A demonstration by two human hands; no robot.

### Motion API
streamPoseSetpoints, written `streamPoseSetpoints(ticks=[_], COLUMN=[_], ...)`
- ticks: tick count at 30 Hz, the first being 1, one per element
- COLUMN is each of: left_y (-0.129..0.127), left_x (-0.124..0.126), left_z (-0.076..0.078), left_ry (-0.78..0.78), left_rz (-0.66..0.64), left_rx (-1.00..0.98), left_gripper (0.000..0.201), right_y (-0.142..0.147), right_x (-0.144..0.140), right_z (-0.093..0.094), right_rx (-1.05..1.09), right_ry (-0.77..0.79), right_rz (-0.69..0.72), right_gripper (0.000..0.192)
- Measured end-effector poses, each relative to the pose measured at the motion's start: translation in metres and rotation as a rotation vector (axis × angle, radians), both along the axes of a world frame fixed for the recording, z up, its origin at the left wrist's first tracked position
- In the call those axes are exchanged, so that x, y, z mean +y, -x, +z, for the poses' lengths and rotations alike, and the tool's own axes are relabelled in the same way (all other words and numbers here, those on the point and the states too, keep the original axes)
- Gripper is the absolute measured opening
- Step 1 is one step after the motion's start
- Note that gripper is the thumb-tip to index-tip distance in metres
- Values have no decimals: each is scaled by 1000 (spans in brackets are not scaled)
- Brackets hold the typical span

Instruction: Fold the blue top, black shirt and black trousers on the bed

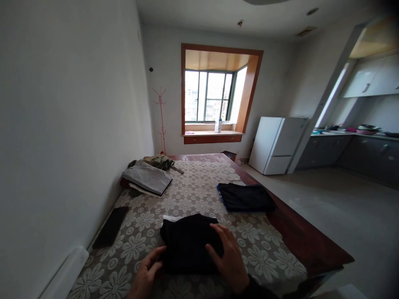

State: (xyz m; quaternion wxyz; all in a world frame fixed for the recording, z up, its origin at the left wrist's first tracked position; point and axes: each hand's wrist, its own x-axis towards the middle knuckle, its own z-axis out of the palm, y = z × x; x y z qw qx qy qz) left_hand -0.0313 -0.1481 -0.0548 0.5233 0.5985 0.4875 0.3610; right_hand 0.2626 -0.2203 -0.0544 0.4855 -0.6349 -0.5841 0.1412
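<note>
A folded black garment (190, 245) lies in front of me on the flower-patterned cloth (183, 199), with a strip of white showing at its far left edge. At its left side is my left hand (148, 268), thumb and fingers apart, the fingertips at the fabric's edge. My right hand (229, 257) rests over the garment's right side with its fingers spread. Neither hand is gripping the fabric. Further off to the right sits a folded dark garment (247, 198) with blue along its left edge.
At the far left are grey folded clothes (148, 176) and an olive-green item (157, 162). A dark flat object (110, 226) lies by the wall, near a white roll-like object (68, 270). The wooden table edge (299, 232) runs along the right. A white fridge (277, 145) stands beyond.
</note>
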Motion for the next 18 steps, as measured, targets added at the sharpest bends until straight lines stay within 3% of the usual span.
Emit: streamPoseSetpoints(ticks=[2,3,6,9,11,13,16,18], left_y=[-2,-5,-15,-21,-20,-19,-20,-22], left_x=[-11,-15,-23,-25,-25,-24,-23,-23], left_z=[-9,-10,-4,-1,-6,-14,-19,-13], left_ry=[-97,-142,-206,-237,-256,-272,-292,-291], left_rz=[31,38,25,47,75,97,109,101], left_rx=[70,101,143,145,161,208,291,302], left_gripper=[43,43,46,59,67,67,59,56], right_y=[33,50,88,102,100,91,63,35], right_x=[-5,-3,11,26,31,33,34,33], right_z=[-15,-22,-33,-35,-35,-36,-34,-30], right_rx=[-77,-149,-293,-252,-89,196,680,852], right_ry=[31,50,98,69,5,-29,-43,-71], right_rz=[267,331,212,134,134,71,-113,-163], right_gripper=[72,80,84,47,28,25,42,54])
